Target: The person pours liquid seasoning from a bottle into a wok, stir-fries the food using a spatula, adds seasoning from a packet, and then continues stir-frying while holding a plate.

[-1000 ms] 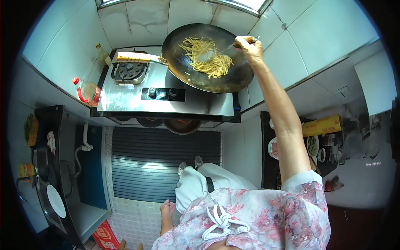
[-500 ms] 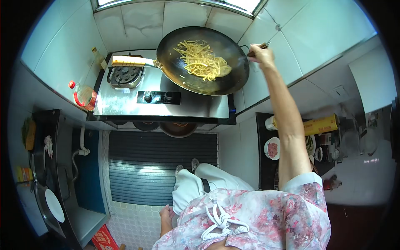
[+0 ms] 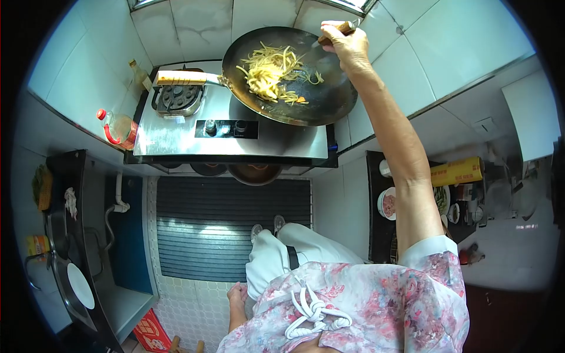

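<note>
My right hand (image 3: 348, 47) is closed around the wooden handle of a spatula (image 3: 347, 27) at the wok's far right side. The spatula's thin metal shaft reaches down into the wok; its blade is blurred. Pale yellow shredded strips, possibly potato (image 3: 265, 75), are heaped in the left half of the dark wok (image 3: 335, 106), with a few strips scattered to the right. The wok has a wooden-capped handle (image 3: 182, 77) pointing left, and neither hand touches it. My left hand (image 3: 237, 292) hangs low beside my leg, fingers loosely parted, with nothing visible in it.
The wok sits on a steel gas stove (image 3: 170, 138) with a bare left burner (image 3: 176, 100). A red-capped oil bottle (image 3: 120, 128) stands at its left. On the right counter are a bowl of pinkish meat (image 3: 388, 204) and a yellow box (image 3: 456, 172). A sink counter (image 3: 88, 223) runs along the left.
My right hand has moved left and farther back over the wok with the spatula. The strips have shifted left, leaving a few loose ones on the right. My left hand has stayed low.
</note>
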`<state>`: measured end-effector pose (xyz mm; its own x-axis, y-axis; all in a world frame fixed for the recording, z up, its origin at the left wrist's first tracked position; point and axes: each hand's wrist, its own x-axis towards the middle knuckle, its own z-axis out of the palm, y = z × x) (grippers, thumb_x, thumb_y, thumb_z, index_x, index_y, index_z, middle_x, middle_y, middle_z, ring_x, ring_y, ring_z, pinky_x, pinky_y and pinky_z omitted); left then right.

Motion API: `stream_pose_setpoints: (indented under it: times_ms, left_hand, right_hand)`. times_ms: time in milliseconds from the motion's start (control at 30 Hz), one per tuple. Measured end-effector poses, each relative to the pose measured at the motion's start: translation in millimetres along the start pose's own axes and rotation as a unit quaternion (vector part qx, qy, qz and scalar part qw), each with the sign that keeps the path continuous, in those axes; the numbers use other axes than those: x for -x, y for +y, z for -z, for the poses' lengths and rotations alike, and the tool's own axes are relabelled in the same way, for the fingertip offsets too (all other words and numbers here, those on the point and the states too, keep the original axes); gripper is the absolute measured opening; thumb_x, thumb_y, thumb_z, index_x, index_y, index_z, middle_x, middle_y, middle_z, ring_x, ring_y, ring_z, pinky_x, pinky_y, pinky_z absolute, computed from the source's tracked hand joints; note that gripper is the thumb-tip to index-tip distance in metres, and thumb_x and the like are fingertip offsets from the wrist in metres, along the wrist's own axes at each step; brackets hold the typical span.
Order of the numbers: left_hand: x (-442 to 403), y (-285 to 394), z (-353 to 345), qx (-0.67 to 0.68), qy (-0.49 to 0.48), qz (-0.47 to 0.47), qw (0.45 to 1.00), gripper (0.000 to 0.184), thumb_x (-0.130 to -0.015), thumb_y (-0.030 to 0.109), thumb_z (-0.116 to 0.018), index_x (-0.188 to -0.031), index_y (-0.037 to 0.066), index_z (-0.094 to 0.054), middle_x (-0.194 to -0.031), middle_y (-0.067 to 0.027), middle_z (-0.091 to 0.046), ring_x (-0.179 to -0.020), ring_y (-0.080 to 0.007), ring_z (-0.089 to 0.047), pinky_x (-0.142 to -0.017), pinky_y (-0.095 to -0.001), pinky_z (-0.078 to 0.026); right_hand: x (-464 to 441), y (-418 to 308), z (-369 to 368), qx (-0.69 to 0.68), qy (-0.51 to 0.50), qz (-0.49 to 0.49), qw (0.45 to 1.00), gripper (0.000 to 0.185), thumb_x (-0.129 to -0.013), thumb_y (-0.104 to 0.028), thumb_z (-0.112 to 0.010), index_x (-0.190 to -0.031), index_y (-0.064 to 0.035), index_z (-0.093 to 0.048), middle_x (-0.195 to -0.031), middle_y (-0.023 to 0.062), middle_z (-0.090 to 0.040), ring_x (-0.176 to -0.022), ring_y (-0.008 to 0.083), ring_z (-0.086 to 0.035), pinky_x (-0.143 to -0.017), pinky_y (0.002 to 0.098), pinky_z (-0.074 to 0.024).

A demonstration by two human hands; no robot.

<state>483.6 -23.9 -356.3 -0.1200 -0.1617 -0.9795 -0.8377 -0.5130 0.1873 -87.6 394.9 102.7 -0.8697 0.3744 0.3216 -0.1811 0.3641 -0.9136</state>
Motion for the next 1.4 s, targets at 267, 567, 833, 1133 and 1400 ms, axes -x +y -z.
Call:
stream_pose_setpoints:
  times_ms: [267, 567, 833, 1133, 1400]
  left_hand:
    - [-4, -3, -14, -0.024, -0.012, 0.023, 0.999, 0.041, -0.086, 0.003, -0.047, -0.125, 0.008, -0.057, -0.096, -0.01, -0.065, -0.079, -0.0199, -0.066, -0.065, -0.0345, -0.056]
    - [1, 0, -14, 0.011, 0.008, 0.0, 1.0, 0.038, -0.088, 0.005, -0.047, -0.125, 0.006, -0.056, -0.103, -0.0135, -0.064, -0.089, -0.025, -0.066, -0.072, -0.0402, -0.058]
    - [12, 0, -13, -0.11, 0.041, 0.05, 0.992, 0.036, -0.089, 0.008, -0.047, -0.123, 0.009, -0.059, -0.095, -0.0088, -0.065, -0.079, -0.0209, -0.066, -0.06, -0.0367, -0.057]
    - [-17, 27, -34, -0.03, -0.034, -0.023, 0.999, 0.038, -0.089, 0.004, -0.044, -0.124, 0.007, -0.057, -0.099, -0.0102, -0.065, -0.079, -0.0208, -0.066, -0.067, -0.0364, -0.057]
    - [3, 13, -17, -0.011, 0.005, -0.005, 1.0, 0.039, -0.091, 0.004, -0.044, -0.128, 0.003, -0.051, -0.098, -0.0149, -0.063, -0.084, -0.0259, -0.065, -0.069, -0.041, -0.058]
  right_hand:
    - [11, 30, -26, -0.076, -0.061, -0.004, 0.995, 0.016, -0.079, -0.016, -0.074, -0.088, -0.0034, -0.072, -0.08, 0.0066, -0.069, -0.067, 0.0145, -0.065, -0.06, 0.0292, -0.0575]
    - [6, 33, 23, 0.16, -0.061, 0.083, 0.982, 0.014, -0.084, -0.016, -0.072, -0.095, -0.0078, -0.073, -0.081, 0.0028, -0.069, -0.072, 0.011, -0.065, -0.064, 0.0259, -0.0566]
    - [-13, 1, 94, 0.261, -0.005, -0.001, 0.965, 0.018, -0.08, -0.026, -0.068, -0.086, -0.0093, -0.073, -0.069, 0.0039, -0.069, -0.056, 0.0111, -0.065, -0.052, 0.0242, -0.0518]
    - [7, 66, 57, -0.131, 0.052, -0.157, 0.977, 0.019, -0.078, -0.015, -0.073, -0.089, -0.0001, -0.067, -0.083, 0.0096, -0.068, -0.075, 0.0217, -0.068, -0.059, 0.035, -0.0606]
    - [-8, 15, 85, 0.131, 0.009, 0.023, 0.991, 0.015, -0.081, -0.019, -0.069, -0.091, -0.0079, -0.074, -0.068, 0.0028, -0.068, -0.062, 0.0103, -0.066, -0.056, 0.0234, -0.054]
